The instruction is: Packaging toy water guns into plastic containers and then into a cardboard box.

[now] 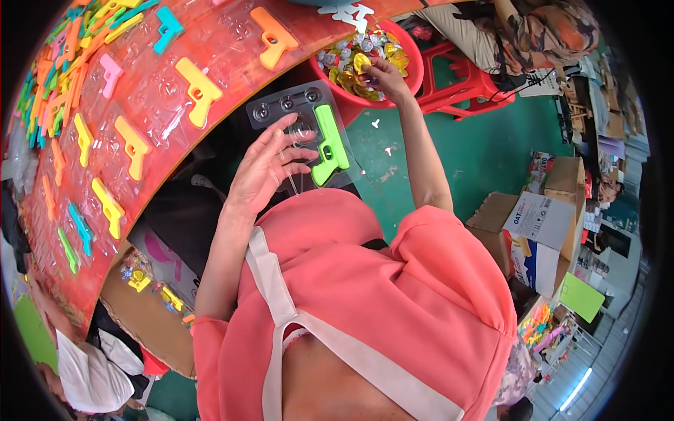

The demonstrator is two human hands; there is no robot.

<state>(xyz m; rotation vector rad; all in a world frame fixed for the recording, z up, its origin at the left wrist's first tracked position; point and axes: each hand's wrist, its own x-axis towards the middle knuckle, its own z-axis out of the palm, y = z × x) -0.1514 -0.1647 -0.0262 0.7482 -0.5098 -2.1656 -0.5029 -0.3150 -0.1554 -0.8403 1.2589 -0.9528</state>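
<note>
My left hand point(270, 163) has its fingers spread beside and partly over a clear moulded plastic tray point(272, 105) in front of my lap. A bright green toy pistol point(328, 146) lies in the tray's right part, and rounded hollows show in the plastic along the far end. Whether my left fingers touch the tray, I cannot tell. Over at the far right, my right hand point(385, 78) pinches a shiny yellow foil-like piece point(361, 63) above a red basin point(415, 62). Silver and yellow shiny pieces point(344, 78) fill the basin.
A red table point(158, 151) curves along the left, bearing clear trays with toy pistols and a colourful heap point(67, 67). White small parts point(347, 14) lie at its far edge. A red stool point(463, 84) and seated person are far right; cardboard boxes point(537, 217) stand right.
</note>
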